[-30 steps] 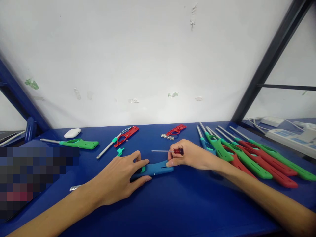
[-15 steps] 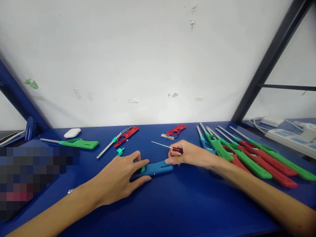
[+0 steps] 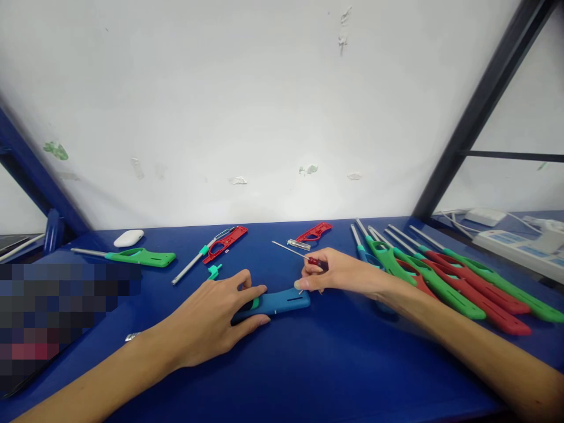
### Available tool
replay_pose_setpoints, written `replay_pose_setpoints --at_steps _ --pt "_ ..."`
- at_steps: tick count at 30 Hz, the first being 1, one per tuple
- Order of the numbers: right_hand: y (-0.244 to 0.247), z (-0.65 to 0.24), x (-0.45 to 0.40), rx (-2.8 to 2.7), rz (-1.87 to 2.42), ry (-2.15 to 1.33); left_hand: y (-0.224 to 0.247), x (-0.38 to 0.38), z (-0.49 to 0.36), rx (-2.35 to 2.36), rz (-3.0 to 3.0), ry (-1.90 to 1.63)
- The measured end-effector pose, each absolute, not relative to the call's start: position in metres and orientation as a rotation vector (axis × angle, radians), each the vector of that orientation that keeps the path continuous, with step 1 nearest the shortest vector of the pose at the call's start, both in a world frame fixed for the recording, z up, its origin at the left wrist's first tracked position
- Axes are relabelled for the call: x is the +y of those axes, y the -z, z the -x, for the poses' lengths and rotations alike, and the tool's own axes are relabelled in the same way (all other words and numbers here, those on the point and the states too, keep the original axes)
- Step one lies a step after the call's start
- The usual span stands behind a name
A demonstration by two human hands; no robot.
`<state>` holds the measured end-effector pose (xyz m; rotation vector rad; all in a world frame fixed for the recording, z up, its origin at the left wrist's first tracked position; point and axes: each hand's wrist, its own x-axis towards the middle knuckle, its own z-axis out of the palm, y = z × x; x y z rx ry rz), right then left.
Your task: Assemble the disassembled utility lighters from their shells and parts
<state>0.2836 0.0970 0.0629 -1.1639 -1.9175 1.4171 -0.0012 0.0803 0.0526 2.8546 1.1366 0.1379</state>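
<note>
A blue lighter handle lies on the blue table, its left part under my left hand, whose fingers and thumb grip it from both sides. My right hand is closed around a screwdriver with a dark red handle, its thin shaft pointing up and left. The thumb and fingertip of that hand are at the upper right edge of the blue handle, with a tiny metallic bit showing beside them. A small teal piece lies just beyond my left hand.
Opened red casings lie farther back, one beside a metal tube. A green lighter and white case are at left. Several lighters lie at right, near a power strip.
The screwdriver in my right hand has tilted slightly, its tip a little higher. A tiny metallic bit now shows at my right fingertips. My left hand has stayed on the blue handle.
</note>
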Motion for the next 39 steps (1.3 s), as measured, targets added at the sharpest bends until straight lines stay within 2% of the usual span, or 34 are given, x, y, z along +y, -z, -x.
replay_pose_setpoints --at_steps 12,19,21,25,30,34,39 --pt "-0.071 -0.286 0.089 -1.921 1.35 -0.826 -0.051 0.081 0.002 1.146 -2.823 -0.14" --pt "-0.092 -0.291 0.087 -1.731 1.129 -0.96 -0.052 0.081 0.001 1.18 -2.798 -0.107" --pt "-0.093 -0.29 0.085 -1.705 1.099 -0.88 -0.052 0.082 0.001 1.17 -2.799 -0.111" --pt "-0.086 -0.284 0.077 -1.83 1.12 -0.546 -0.051 0.082 0.001 1.155 -2.81 -0.124" --pt "-0.084 -0.278 0.069 -2.063 1.306 -0.549 -0.05 0.082 0.002 1.145 -2.832 -0.139" --pt "-0.079 -0.273 0.071 -2.33 1.565 -0.381 -0.051 0.081 0.001 1.144 -2.846 -0.144" --pt "-0.064 -0.266 0.073 -2.506 1.53 -0.308 -0.052 0.081 0.001 1.135 -2.858 -0.149"
